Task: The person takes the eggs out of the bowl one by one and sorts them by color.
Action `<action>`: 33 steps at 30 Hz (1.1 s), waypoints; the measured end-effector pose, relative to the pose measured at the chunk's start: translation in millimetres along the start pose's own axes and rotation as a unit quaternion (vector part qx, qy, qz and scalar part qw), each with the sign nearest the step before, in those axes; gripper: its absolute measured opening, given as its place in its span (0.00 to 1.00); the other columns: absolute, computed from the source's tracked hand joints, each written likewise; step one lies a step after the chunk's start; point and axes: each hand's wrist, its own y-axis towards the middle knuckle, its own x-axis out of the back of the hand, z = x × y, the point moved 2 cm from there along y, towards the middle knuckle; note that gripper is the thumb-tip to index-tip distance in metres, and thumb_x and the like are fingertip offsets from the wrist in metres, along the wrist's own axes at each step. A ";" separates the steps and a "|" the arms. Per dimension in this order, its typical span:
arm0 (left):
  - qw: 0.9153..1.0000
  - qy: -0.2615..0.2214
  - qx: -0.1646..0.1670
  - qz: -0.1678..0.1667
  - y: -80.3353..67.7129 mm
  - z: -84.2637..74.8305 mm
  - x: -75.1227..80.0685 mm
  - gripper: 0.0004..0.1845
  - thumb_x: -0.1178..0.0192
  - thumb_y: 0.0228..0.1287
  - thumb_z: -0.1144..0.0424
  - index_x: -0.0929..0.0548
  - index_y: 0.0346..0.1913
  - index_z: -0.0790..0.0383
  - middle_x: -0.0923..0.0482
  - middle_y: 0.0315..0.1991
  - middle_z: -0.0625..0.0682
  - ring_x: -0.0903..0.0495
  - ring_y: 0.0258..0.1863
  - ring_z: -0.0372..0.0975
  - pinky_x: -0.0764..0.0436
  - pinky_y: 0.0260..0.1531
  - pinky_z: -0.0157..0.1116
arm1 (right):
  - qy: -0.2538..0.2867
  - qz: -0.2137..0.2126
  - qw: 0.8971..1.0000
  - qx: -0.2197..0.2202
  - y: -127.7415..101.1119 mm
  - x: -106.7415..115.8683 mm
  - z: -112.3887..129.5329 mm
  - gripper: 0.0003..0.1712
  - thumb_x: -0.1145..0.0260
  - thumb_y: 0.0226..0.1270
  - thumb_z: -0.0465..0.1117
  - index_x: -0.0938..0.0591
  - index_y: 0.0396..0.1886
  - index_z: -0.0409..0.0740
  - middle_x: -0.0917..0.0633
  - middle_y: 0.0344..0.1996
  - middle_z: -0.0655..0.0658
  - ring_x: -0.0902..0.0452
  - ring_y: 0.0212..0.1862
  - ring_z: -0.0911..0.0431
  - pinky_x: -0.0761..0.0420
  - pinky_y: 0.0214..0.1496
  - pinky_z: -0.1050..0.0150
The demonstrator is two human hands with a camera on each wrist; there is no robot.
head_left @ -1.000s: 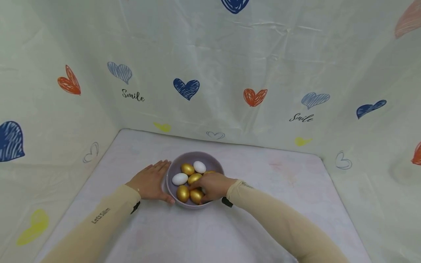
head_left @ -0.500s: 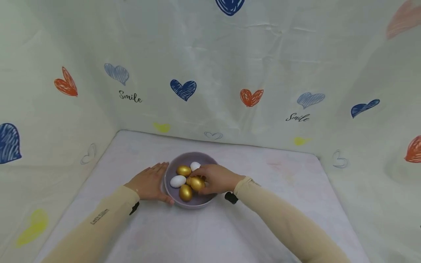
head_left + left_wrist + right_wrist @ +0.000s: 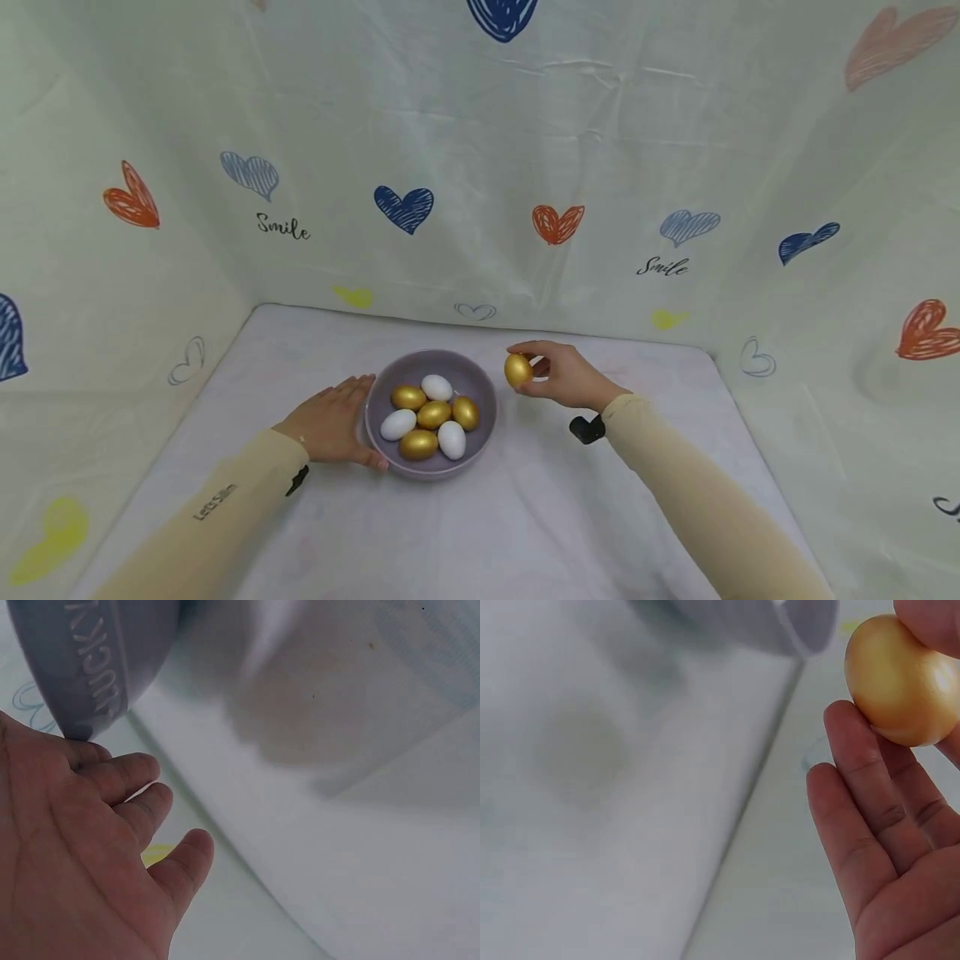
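Right hand (image 3: 564, 377): thumb and fingers (image 3: 870, 802) curled about a gold egg (image 3: 518, 369), which is pinched at the fingertips and held clear of the table; the remaining fingers lie loosely extended beneath it in the right wrist view. Just beyond the fingertips, to their left, stands the grey bowl (image 3: 480, 437), its rim near the held egg but not touching it; the egg sits outside the bowl and above the white table (image 3: 540, 517).

Left hand (image 3: 330, 421): fingers straight and flat, holding nothing, the fingertips pressed against the outer wall of the bowl on the side away from the right hand; the left wrist view shows the palm resting beside the lettered wall of the bowl.

Within the bowl, between the two hands: four gold eggs (image 3: 433, 414) and three white eggs (image 3: 437, 387), lying close together.

Step in hand, as judged: one gold egg lifted out while the bowl is steadied; the next move calls for a bare patch of table on the far side of the right fingers and a gentle release, since an egg set down may roll.

Surround: heart-printed cloth (image 3: 480, 167) behind and to both sides.
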 end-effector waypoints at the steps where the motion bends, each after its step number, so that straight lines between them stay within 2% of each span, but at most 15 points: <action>1: 1.000 0.000 -0.001 0.000 0.1 -0.2 0.4 0.71 0.29 0.37 0.26 0.43 0.73 0.78 0.41 0.72 0.71 0.41 0.70 0.63 0.38 0.66 0.59 | 0.003 -0.002 1.000 -0.017 -2.4 1.2 -6.3 0.34 0.23 0.59 0.41 0.22 0.66 0.50 0.19 0.50 0.49 0.18 0.41 0.57 0.17 0.47 0.61; 6: 1.000 -0.005 0.001 0.002 0.5 1.3 -1.9 0.73 0.30 0.36 0.24 0.43 0.73 0.78 0.41 0.72 0.71 0.41 0.70 0.64 0.38 0.66 0.58 | 0.015 0.002 0.997 -0.080 -9.9 -6.9 -33.4 0.34 0.23 0.58 0.41 0.22 0.65 0.48 0.20 0.48 0.46 0.18 0.38 0.56 0.17 0.39 0.60; 14: 1.000 -0.010 0.012 0.004 3.0 4.3 -7.8 0.75 0.31 0.33 0.21 0.44 0.74 0.76 0.42 0.73 0.69 0.42 0.71 0.63 0.38 0.66 0.58 | 0.011 -0.018 0.996 -0.090 -4.5 -32.4 -68.3 0.34 0.22 0.56 0.43 0.20 0.63 0.43 0.18 0.45 0.46 0.18 0.36 0.59 0.19 0.35 0.62; 21: 1.000 -0.012 0.014 0.006 3.5 3.1 -6.6 0.74 0.30 0.34 0.22 0.44 0.74 0.75 0.42 0.73 0.69 0.43 0.71 0.63 0.39 0.67 0.58 | -0.007 -0.007 0.993 -0.119 0.8 -41.9 -71.6 0.31 0.23 0.56 0.40 0.19 0.61 0.45 0.19 0.46 0.46 0.19 0.36 0.60 0.20 0.38 0.64; 33: 1.000 -0.019 0.018 0.012 1.1 -3.3 -1.3 0.74 0.30 0.34 0.22 0.45 0.75 0.75 0.43 0.73 0.70 0.42 0.71 0.64 0.38 0.67 0.58 | -0.053 -0.008 0.993 -0.101 7.6 -50.1 -63.9 0.31 0.23 0.56 0.41 0.18 0.60 0.41 0.17 0.46 0.46 0.21 0.34 0.61 0.21 0.43 0.63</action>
